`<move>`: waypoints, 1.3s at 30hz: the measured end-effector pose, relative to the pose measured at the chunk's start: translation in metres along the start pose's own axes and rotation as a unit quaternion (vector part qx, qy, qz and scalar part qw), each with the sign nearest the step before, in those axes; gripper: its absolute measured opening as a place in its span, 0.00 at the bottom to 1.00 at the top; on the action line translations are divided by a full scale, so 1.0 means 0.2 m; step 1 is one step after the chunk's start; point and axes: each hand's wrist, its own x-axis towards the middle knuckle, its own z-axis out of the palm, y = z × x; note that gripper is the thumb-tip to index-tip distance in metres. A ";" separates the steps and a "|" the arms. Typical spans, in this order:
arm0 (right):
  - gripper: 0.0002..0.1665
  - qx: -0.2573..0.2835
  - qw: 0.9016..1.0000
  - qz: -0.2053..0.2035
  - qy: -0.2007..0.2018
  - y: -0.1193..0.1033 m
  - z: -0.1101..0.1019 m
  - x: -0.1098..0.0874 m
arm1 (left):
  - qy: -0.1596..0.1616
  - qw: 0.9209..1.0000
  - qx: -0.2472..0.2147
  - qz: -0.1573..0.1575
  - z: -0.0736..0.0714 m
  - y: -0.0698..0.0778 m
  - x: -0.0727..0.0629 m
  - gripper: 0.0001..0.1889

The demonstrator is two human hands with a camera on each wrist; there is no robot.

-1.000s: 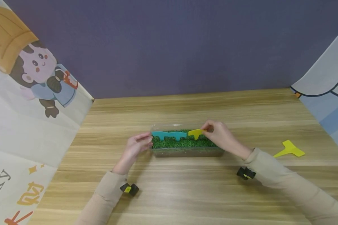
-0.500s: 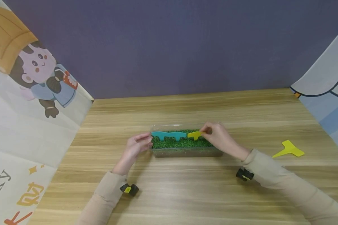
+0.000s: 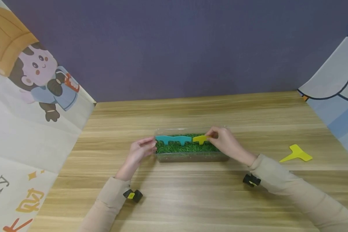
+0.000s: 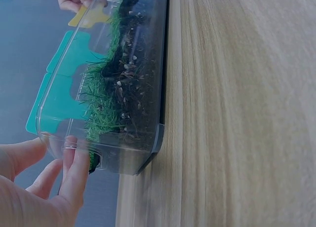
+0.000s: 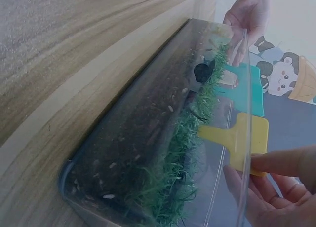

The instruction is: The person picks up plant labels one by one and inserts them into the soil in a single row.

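Note:
Two blue T-shaped plant labels (image 3: 163, 139) stand side by side in the green grass (image 3: 177, 148) of a clear plastic planter box (image 3: 192, 158). My right hand (image 3: 227, 143) pinches a yellow plant label (image 5: 243, 140) between thumb and finger by its right end. In the right wrist view its stem reaches down into the grass, and it stands upright beside the blue pair. At the box's left end my left hand (image 3: 137, 152) rests with fairly straight fingers (image 4: 75, 175) against the end wall and upper corner. Part of the yellow label is hidden behind my right fingers.
Another yellow T-shaped label (image 3: 298, 153) lies flat on the wooden table (image 3: 191, 199), right of the box and beyond my right sleeve. A dark panel (image 3: 191, 48) stands behind the table, with printed cloths at both sides. Dark soil (image 4: 133, 84) shows beneath the grass.
My right hand has shifted slightly left and down with the yellow label, which now sits a little lower and closer to the blue ones. My left hand stays at the box's left end.

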 end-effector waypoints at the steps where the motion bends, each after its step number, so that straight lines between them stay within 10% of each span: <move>1: 0.06 0.001 1.000 0.002 -0.001 0.00 0.00 0.00 | 0.000 1.000 0.000 0.001 0.00 0.00 0.00 0.20; 39: 0.12 0.008 1.000 0.015 -0.016 0.09 -0.12 -0.06 | -0.005 1.000 -0.012 0.002 0.00 0.00 0.00 0.21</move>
